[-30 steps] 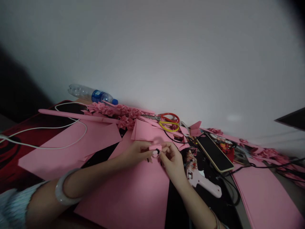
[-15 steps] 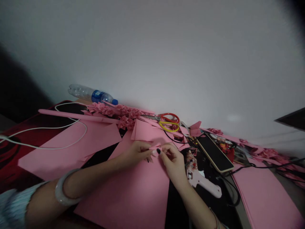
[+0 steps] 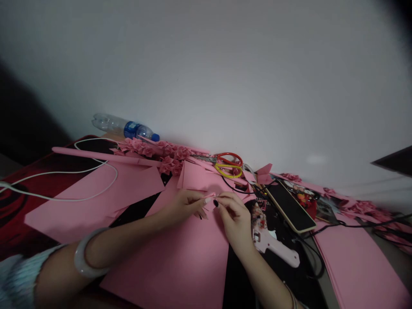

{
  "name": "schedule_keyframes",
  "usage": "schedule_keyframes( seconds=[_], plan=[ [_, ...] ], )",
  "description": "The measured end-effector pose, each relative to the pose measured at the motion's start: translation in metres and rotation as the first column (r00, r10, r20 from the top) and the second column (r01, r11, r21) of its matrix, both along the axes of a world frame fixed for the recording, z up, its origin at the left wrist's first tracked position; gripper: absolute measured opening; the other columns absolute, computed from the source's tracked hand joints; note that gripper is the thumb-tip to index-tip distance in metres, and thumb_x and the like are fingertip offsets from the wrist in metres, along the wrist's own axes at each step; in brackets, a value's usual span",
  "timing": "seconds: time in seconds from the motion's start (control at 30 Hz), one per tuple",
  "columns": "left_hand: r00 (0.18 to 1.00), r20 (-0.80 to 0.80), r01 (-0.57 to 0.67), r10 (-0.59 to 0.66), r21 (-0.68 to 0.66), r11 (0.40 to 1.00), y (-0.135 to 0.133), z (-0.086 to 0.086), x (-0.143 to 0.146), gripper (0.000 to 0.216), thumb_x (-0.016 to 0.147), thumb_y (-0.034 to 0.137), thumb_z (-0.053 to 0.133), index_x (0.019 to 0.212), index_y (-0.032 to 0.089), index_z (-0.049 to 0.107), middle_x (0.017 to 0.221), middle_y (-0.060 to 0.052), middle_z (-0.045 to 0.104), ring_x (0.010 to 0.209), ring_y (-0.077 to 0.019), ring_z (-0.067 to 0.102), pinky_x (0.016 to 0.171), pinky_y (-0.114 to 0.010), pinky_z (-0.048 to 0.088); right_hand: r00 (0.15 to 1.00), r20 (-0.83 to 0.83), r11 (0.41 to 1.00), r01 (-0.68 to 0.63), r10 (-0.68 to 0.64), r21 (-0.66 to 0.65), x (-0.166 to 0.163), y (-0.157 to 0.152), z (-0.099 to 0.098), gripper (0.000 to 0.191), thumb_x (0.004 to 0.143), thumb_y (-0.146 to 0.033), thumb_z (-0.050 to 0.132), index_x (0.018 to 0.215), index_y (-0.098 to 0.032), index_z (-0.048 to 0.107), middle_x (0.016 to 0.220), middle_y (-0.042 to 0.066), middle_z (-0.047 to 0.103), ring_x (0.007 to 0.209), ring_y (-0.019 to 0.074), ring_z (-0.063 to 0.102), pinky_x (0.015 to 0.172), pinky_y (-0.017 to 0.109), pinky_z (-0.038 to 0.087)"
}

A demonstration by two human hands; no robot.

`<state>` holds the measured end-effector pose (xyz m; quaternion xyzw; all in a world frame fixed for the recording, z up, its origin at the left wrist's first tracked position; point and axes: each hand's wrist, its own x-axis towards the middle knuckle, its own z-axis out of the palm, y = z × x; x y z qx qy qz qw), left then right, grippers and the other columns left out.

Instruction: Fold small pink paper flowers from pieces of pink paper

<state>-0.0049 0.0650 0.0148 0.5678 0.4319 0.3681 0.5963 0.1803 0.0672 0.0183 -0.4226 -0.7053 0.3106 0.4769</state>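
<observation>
Head view: small folded pink paper (image 3: 209,197) was held up between both hands, above a large pink sheet (image 3: 186,262). Long axis ran roughly left to right, right end tipped slightly up; the fingers hid part of it, so the exact shape was unclear. Left hand (image 3: 188,204) had it pinched between thumb and forefinger, other fingers curled beneath. Right hand (image 3: 234,215) was bent in at the paper's right end, thumb and forefinger close together; cannot tell whether they gripped it or only touched. Just beyond the hands, cut pink paper pieces (image 3: 194,177) overlapped. Scissors (image 3: 228,166) with one red and one yellow handle lay behind those, blades pointing left. Pink paper roses (image 3: 169,165) were bunched left of the scissors, beside a rolled pink paper tube (image 3: 92,154) lying lengthwise. Plastic bottle (image 3: 111,124) lay on its side near the wall (image 3: 206,77), blue cap to the right. White cable (image 3: 64,199) looped across the pink sheet (image 3: 86,212) at left. Close on the right forearm's outer side, glue gun (image 3: 279,250) lay with its handle toward lower right; smartphone (image 3: 291,207) beyond it, screen dark. Pink sheet stack (image 3: 360,262) sat far right, black cable (image 3: 354,223) running across its top end.
</observation>
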Motion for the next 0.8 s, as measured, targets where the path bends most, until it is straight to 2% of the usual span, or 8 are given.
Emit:
schedule_keyframes(
  seconds=[0.27, 0.5, 0.8],
  plan=[
    [0.999, 0.033, -0.021, 0.021, -0.013, 1.0, -0.0011, -0.0014, -0.002, 0.038, 0.091, 0.049, 0.056, 0.087, 0.014, 0.072, 0.071, -0.005, 0.076, 0.069, -0.018, 0.073, 0.067, -0.029, 0.058, 0.992, 0.129, 0.974, -0.024, -0.005, 0.226, 0.0013, -0.0017, 0.0007, 0.03, 0.09, -0.007, 0.055, 0.1, -0.024, 0.077, 0.106, 0.01, 0.074, 0.099, 0.0212, 0.069, 0.086, 0.036, 0.056],
    [0.992, 0.107, -0.051, 0.061, -0.097, 0.994, 0.0007, -0.0014, -0.0022, 0.038, 0.086, 0.051, 0.062, 0.085, 0.014, 0.07, 0.075, -0.007, 0.076, 0.072, -0.0207, 0.075, 0.068, -0.031, 0.059, 0.974, 0.228, 0.936, -0.08, 0.0, 0.342, 0.0021, -0.0002, 0.0, 0.034, 0.091, -0.007, 0.053, 0.11, -0.023, 0.075, 0.109, 0.011, 0.075, 0.101, 0.0219, 0.07, 0.087, 0.038, 0.057],
    [0.976, 0.154, -0.119, 0.153, -0.213, 0.97, 0.0031, 0.0031, -0.0016, 0.033, 0.082, 0.049, 0.067, 0.085, 0.016, 0.067, 0.07, -0.002, 0.072, 0.062, -0.0172, 0.072, 0.061, -0.028, 0.057, 0.95, 0.305, 0.934, -0.167, 0.067, 0.317, 0.0005, -0.0032, 0.0025, 0.039, 0.087, -0.005, 0.052, 0.119, -0.019, 0.07, 0.126, 0.015, 0.067, 0.115, 0.0238, 0.065, 0.094, 0.037, 0.056]
  ],
)
